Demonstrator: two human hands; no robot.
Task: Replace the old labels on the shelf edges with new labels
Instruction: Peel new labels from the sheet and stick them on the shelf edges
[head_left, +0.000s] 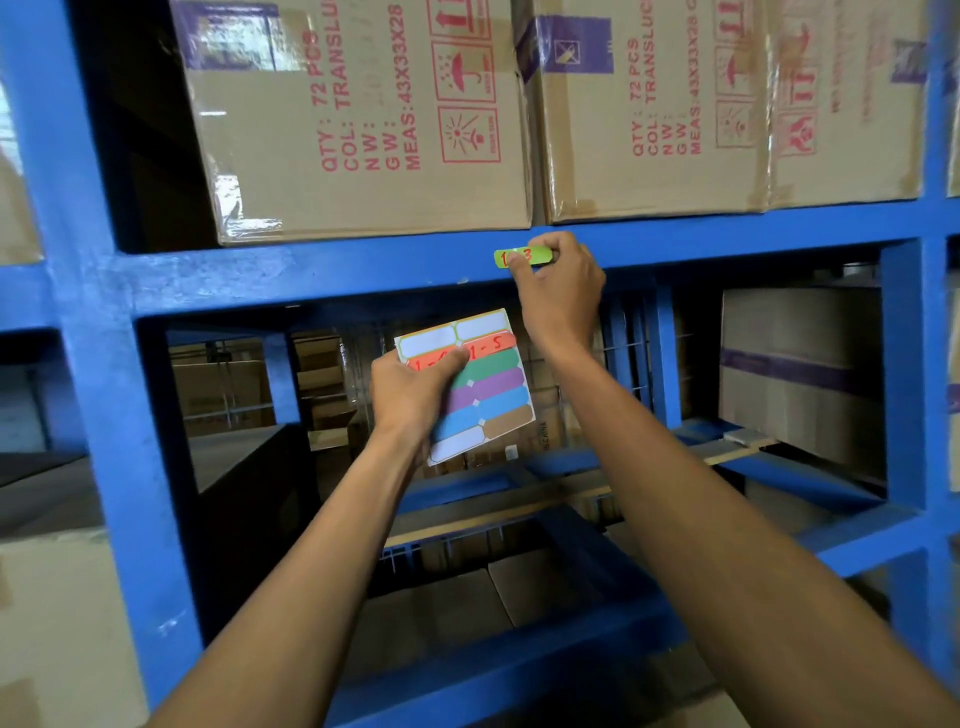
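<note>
A green label with red handwriting lies on the front edge of the blue shelf beam. My right hand is on it: the thumb covers its left part and the fingers curl over its right end. My left hand holds a sheet of coloured labels below the beam, thumb on an orange label with red writing. The sheet shows white, orange, green, purple, blue and brown labels.
Cardboard boxes with red print stand on the shelf above the beam. Blue uprights frame the bay on the left and right. More boxes sit in the lower bay and below.
</note>
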